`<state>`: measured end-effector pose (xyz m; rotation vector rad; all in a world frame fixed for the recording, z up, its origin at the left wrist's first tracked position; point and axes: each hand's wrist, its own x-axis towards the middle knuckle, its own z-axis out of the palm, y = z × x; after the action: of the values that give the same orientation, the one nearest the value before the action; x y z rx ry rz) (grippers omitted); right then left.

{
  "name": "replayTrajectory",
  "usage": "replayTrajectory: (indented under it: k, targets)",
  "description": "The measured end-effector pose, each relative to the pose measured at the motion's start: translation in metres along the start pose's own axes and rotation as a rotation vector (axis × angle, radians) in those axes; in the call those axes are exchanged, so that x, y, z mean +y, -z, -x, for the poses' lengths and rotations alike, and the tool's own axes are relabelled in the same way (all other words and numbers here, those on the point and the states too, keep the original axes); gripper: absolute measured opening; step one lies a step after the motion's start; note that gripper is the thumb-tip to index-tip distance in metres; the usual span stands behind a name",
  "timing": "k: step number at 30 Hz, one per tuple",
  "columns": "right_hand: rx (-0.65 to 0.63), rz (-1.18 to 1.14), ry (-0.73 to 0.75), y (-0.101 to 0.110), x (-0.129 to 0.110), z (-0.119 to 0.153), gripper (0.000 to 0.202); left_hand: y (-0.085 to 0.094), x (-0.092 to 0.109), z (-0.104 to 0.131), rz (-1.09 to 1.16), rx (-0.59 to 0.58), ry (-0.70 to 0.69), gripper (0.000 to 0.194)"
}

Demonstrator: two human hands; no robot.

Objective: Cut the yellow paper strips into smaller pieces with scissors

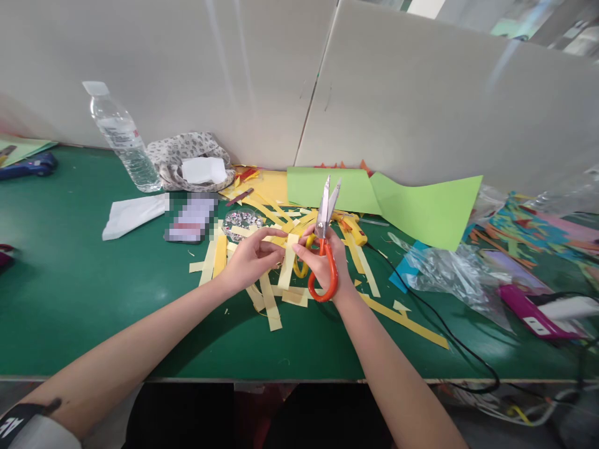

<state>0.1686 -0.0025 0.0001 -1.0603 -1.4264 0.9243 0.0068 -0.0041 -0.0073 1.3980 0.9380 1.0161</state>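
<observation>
Water bottle (124,140) well left of the scissors (322,226). Left hand (253,260) left of them, fingers curled; can't tell whether it grips anything. Pale strip (287,263) just left of the scissors, seemingly pinched in the right hand (320,265). Same hand grasps the scissors, blades parted; a slackened hold could let them swing and nick fingers. Right of them, black cord (407,285): a tug could scatter scraps.
</observation>
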Motion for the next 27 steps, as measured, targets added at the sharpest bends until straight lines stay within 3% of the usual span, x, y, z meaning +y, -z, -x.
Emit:
replayTrajectory:
  k: [7,13,21,27]
  targets:
    - [0.02,-0.01,0.01,0.0005,-0.0007,-0.0007,0.024,0.0006,0.0022,0.0005,0.064,0.005,0.063,0.03]
    - [0.079,0.005,-0.015,0.0016,-0.0034,-0.0017,0.025,-0.0009,-0.0051,0.001,-0.026,-0.103,0.068,0.052]
    - [0.217,-0.022,0.003,0.007,0.0004,-0.0066,0.027,-0.001,-0.0032,0.0007,-0.043,-0.115,0.082,0.053]
    - [0.25,0.0,-0.007,0.0068,0.0011,-0.0076,0.027,-0.001,-0.0032,0.0008,-0.051,-0.095,0.097,0.051]
